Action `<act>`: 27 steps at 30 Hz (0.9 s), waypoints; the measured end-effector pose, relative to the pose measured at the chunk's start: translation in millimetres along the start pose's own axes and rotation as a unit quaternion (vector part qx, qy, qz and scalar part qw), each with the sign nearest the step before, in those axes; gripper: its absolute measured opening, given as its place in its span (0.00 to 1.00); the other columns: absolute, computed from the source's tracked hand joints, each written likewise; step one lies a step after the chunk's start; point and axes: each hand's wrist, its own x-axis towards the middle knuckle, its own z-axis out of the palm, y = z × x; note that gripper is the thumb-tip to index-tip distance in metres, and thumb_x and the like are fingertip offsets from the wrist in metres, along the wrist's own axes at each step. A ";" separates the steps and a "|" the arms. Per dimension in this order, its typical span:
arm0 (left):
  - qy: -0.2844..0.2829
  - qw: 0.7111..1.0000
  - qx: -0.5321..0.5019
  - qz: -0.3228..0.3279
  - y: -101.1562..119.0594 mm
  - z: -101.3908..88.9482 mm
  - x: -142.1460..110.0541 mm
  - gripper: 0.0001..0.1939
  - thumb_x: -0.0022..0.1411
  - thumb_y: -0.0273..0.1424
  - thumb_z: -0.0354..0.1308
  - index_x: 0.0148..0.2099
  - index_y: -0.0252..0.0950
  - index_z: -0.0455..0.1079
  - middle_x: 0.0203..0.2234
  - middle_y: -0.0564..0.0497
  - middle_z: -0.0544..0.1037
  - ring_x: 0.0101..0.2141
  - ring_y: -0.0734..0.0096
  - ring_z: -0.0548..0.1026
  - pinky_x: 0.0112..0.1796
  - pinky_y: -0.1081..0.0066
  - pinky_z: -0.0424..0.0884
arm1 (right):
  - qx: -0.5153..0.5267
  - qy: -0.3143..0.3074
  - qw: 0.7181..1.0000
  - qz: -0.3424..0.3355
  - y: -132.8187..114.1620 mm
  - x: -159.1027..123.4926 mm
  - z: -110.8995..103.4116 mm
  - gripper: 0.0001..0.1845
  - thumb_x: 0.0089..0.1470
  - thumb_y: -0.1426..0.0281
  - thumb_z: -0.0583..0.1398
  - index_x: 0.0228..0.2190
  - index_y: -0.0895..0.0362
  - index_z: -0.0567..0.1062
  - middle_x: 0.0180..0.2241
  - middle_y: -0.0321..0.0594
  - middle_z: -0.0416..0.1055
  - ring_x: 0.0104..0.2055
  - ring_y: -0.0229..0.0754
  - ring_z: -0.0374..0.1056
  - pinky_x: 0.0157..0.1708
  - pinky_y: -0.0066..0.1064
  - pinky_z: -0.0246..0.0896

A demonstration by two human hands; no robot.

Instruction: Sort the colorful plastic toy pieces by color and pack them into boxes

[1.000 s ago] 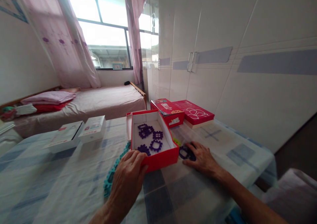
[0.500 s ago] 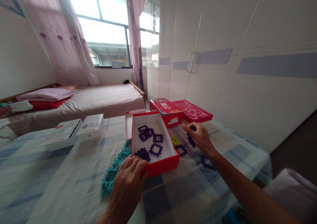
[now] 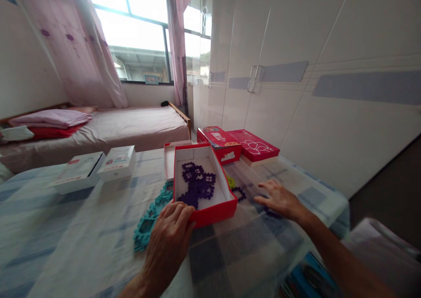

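Note:
My left hand (image 3: 171, 230) grips the near left corner of a red-rimmed box (image 3: 215, 217), its fingers over the edge. Inside, on the white floor, lies a cluster of purple gear-edged plastic pieces (image 3: 201, 186), several overlapping. To the right of the box my right hand (image 3: 281, 200) hovers with fingers apart and nothing in them. Just under it is another purple piece (image 3: 272, 213), partly hidden by the hand. A purple ring-shaped piece (image 3: 239, 194) and a yellow-green piece (image 3: 231, 182) lie beside the box's right wall. Turquoise gear-edged pieces (image 3: 144, 232) lie along its left side.
Behind stand a red printed box (image 3: 220, 142) and a flat red box (image 3: 255, 145). A white lid-like tray (image 3: 169, 162) touches the open box. Two white boxes (image 3: 116, 164) sit at the left on the checked tablecloth (image 3: 82, 241). Blue items (image 3: 312, 276) show below the table's right edge.
My right hand held a purple piece; it is now empty, open, and further right and lower. More purple pieces lie in the box's middle. My left hand stays on the box corner.

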 end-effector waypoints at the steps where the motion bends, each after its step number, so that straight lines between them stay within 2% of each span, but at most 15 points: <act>1: -0.001 1.000 -0.002 0.000 0.2 0.1 0.3 0.04 0.61 0.25 0.51 0.39 0.36 0.64 0.32 0.50 0.72 0.37 0.64 0.68 0.42 0.61 0.66 | -0.016 -0.022 0.999 0.017 13.2 -8.3 5.0 0.27 0.48 0.57 0.58 0.47 0.59 0.71 0.45 0.49 0.66 0.49 0.52 0.62 0.47 0.39 0.56; 4: 0.002 1.000 -0.001 0.003 0.4 0.2 1.0 0.03 0.61 0.25 0.51 0.38 0.36 0.64 0.32 0.50 0.72 0.37 0.64 0.68 0.41 0.62 0.66 | -0.020 -0.052 0.998 0.024 31.5 -25.6 17.5 0.25 0.47 0.58 0.58 0.45 0.60 0.71 0.43 0.48 0.66 0.48 0.51 0.62 0.46 0.38 0.56; 7: 0.008 1.000 0.005 0.009 0.0 0.1 0.9 0.04 0.61 0.24 0.51 0.40 0.35 0.64 0.32 0.49 0.72 0.38 0.64 0.68 0.42 0.62 0.66 | -0.005 -0.036 0.999 0.016 28.9 -30.0 21.1 0.21 0.45 0.59 0.60 0.38 0.60 0.70 0.39 0.47 0.66 0.44 0.49 0.62 0.44 0.36 0.57; 11: 0.012 1.000 0.004 0.019 -0.5 -0.6 -0.7 0.05 0.61 0.25 0.52 0.40 0.35 0.64 0.32 0.49 0.72 0.37 0.64 0.68 0.42 0.62 0.67 | 0.035 0.014 0.999 -0.007 6.1 -18.9 13.8 0.17 0.46 0.60 0.59 0.36 0.59 0.68 0.38 0.44 0.66 0.40 0.44 0.64 0.40 0.32 0.57; 14: 0.010 1.000 0.003 0.022 -0.6 -0.7 -1.9 0.04 0.61 0.25 0.52 0.40 0.35 0.64 0.32 0.49 0.71 0.37 0.64 0.68 0.41 0.63 0.67 | 0.069 0.036 0.995 -0.055 -21.0 -0.7 12.7 0.19 0.50 0.59 0.55 0.41 0.58 0.69 0.41 0.43 0.66 0.43 0.42 0.65 0.42 0.30 0.57; 16: 0.012 1.000 0.005 0.021 -0.9 -0.4 -2.1 0.04 0.61 0.25 0.52 0.40 0.35 0.64 0.32 0.49 0.71 0.37 0.64 0.68 0.41 0.63 0.67 | 0.041 0.028 0.996 -0.069 -36.2 12.8 18.2 0.22 0.50 0.58 0.55 0.44 0.57 0.69 0.44 0.44 0.65 0.45 0.44 0.64 0.41 0.31 0.57; 18: 0.016 1.000 0.005 0.022 -1.3 -0.1 -1.7 0.04 0.61 0.25 0.52 0.40 0.35 0.64 0.32 0.49 0.71 0.37 0.64 0.68 0.41 0.63 0.67 | -0.001 -0.007 0.998 -0.060 -44.3 24.0 27.4 0.23 0.49 0.56 0.56 0.42 0.57 0.71 0.44 0.47 0.64 0.44 0.47 0.65 0.38 0.32 0.57; 20: 0.018 1.000 0.005 0.022 -1.4 -0.1 -1.2 0.04 0.61 0.25 0.51 0.40 0.35 0.64 0.32 0.49 0.71 0.37 0.65 0.68 0.41 0.63 0.67 | -0.017 -0.035 0.998 -0.047 -44.7 30.9 37.4 0.24 0.46 0.54 0.57 0.39 0.58 0.71 0.43 0.48 0.64 0.42 0.48 0.66 0.35 0.33 0.57; 22: 0.018 1.000 0.004 0.019 -0.9 -0.5 -1.0 0.05 0.61 0.24 0.51 0.39 0.36 0.64 0.32 0.50 0.71 0.36 0.65 0.69 0.41 0.63 0.67 | 0.004 -0.030 0.999 -0.039 -39.6 33.4 45.5 0.24 0.44 0.53 0.59 0.37 0.59 0.69 0.41 0.49 0.66 0.40 0.47 0.66 0.33 0.32 0.56; 25: 0.015 1.000 0.002 0.012 0.8 -1.3 -1.4 0.05 0.61 0.24 0.51 0.39 0.37 0.64 0.32 0.50 0.72 0.36 0.65 0.69 0.42 0.62 0.67 | 0.082 -0.014 0.996 -0.029 -30.0 32.8 49.3 0.22 0.43 0.56 0.60 0.36 0.58 0.65 0.34 0.42 0.68 0.34 0.43 0.66 0.30 0.30 0.55; 27: 0.012 1.000 0.002 0.008 1.8 -1.2 -1.6 0.05 0.61 0.24 0.51 0.39 0.37 0.64 0.32 0.50 0.72 0.36 0.64 0.69 0.42 0.61 0.67 | 0.133 0.004 0.991 -0.011 -27.3 32.8 43.5 0.19 0.43 0.59 0.60 0.35 0.57 0.64 0.30 0.38 0.69 0.31 0.41 0.65 0.29 0.29 0.54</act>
